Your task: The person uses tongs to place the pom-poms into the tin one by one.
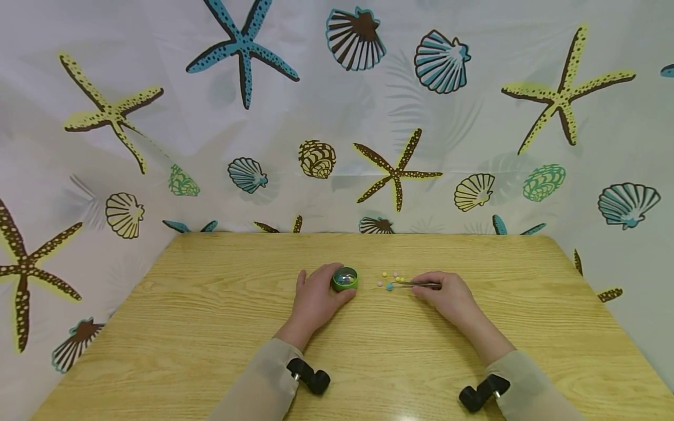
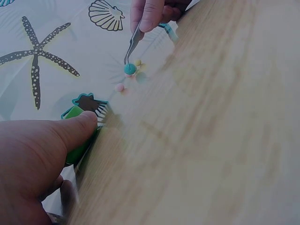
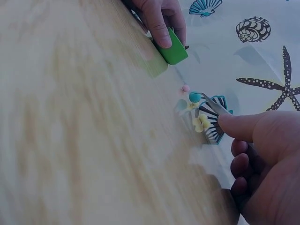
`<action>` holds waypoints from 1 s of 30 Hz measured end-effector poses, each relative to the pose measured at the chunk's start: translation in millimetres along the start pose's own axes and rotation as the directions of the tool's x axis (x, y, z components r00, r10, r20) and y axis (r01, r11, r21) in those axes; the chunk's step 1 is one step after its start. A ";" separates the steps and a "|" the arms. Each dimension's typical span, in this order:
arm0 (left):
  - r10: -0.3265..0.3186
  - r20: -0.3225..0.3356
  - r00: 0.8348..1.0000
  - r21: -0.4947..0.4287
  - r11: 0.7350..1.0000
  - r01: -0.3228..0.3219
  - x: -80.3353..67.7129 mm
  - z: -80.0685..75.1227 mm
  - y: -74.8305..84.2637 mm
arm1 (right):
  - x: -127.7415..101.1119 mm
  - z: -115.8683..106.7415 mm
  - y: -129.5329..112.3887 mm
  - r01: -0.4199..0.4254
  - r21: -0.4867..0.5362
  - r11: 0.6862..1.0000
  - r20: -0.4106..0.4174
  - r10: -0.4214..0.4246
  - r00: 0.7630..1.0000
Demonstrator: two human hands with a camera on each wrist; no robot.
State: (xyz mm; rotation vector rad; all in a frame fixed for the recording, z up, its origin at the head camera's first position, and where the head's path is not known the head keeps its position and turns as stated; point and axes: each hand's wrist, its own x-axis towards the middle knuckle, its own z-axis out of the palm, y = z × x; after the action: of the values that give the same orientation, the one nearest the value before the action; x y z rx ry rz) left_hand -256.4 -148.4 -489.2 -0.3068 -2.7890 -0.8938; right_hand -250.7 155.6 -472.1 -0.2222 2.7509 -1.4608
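My left hand [image 1: 318, 295] holds a small round green container [image 1: 344, 286], thumb on the near side and fingers curled about the far side. Its dark, shiny inside faces up in the head view. Between thumb and fingers my right hand [image 1: 447, 298] pinches a pair of metal tweezers [image 1: 421, 285], which points left. At the tweezers' tips is a blue bead [image 2: 130, 69], larger than the beads around it. Close by on the table lie several small beads, among them a pink bead [image 1: 380, 284] and a yellow bead [image 3: 205, 123].
The wooden table [image 1: 210, 351] reaches back to a white cloth [image 1: 295, 117] printed with starfish and shells, which also hangs at both sides. A black wrist mount [image 1: 309, 376] sits on the left sleeve, another black mount [image 1: 484, 393] on the right.
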 end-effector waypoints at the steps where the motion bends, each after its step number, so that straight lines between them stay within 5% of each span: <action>1: 0.000 -0.001 1.000 0.000 1.000 0.000 0.0 0.0 -0.2 | 0.1 -0.1 -0.1 -0.001 0.000 1.000 -0.002 0.001 1.000; 30: 0.007 -0.007 1.000 0.009 1.000 -0.007 1.0 3.0 -2.0 | 2.9 -1.0 -22.1 0.034 0.129 0.991 -0.054 -0.027 0.998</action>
State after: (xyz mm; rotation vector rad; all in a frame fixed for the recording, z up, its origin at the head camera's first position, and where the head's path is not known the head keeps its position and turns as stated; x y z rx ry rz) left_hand -258.2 -148.1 -492.5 -0.3108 -2.7832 -0.8792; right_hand -251.0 143.9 -453.2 -0.2274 2.6895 -1.6698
